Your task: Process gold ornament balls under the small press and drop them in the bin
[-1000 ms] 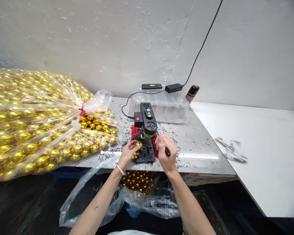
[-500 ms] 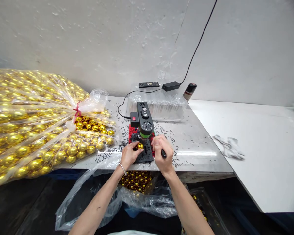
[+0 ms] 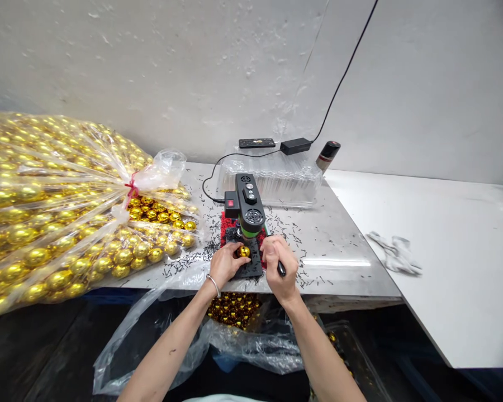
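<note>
My left hand [image 3: 227,263] pinches a shiny gold ball [image 3: 243,251] between thumb and fingers. It holds the ball at the black base plate [image 3: 250,269], just under the head of a small black bench machine [image 3: 250,202] with a green ring at its lower end. My right hand [image 3: 280,267] is wrapped round the black-gripped lever [image 3: 281,269] on the machine's right side. Red and black bits cover the base around the machine's foot. Whether the machine head touches the ball I cannot make out.
A tied clear bag of gold balls [image 3: 58,223] fills the left. Behind the machine are a clear plastic box [image 3: 272,184], a power adapter [image 3: 295,146], a remote [image 3: 257,143] and a spray can [image 3: 328,155]. Gloves [image 3: 396,254] lie right. Below the edge hangs an open bag of balls [image 3: 235,310].
My left hand and the gold ball have shifted slightly to the right on the base plate. My right hand stays on the lever, with little movement; the whole view has shifted a little.
</note>
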A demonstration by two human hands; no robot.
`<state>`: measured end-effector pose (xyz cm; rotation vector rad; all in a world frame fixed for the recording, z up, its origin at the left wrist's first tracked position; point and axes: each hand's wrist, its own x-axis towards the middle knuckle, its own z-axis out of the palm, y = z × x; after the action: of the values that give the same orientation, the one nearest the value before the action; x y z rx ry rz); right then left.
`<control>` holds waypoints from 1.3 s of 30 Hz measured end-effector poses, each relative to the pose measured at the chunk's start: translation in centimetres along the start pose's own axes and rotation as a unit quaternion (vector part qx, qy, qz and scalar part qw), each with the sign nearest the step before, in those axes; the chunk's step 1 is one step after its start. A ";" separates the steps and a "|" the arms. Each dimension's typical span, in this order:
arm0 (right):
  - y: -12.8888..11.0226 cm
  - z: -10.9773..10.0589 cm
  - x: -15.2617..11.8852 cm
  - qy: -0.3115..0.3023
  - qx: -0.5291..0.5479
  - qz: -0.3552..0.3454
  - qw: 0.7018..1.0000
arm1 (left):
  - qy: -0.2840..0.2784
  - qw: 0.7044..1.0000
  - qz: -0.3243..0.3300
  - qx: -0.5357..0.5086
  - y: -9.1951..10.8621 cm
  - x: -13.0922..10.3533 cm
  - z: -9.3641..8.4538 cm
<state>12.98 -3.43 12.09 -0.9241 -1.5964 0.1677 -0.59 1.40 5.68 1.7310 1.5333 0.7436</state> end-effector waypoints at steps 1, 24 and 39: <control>0.2 0.1 -0.3 0.001 -0.001 -0.002 1.000 | -0.004 1.000 0.002 0.006 0.0 0.1 0.0; 2.7 1.2 -2.0 0.031 0.007 -0.061 0.998 | 0.022 0.998 -0.015 -0.054 -0.2 0.4 0.1; 0.5 0.4 0.1 0.011 0.001 -0.023 1.000 | -0.155 0.700 -0.489 -0.497 -7.4 -13.7 3.7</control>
<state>12.83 -2.88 11.80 -0.8841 -1.5956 0.1250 -3.91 -12.25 -2.10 0.1065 1.1640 0.4730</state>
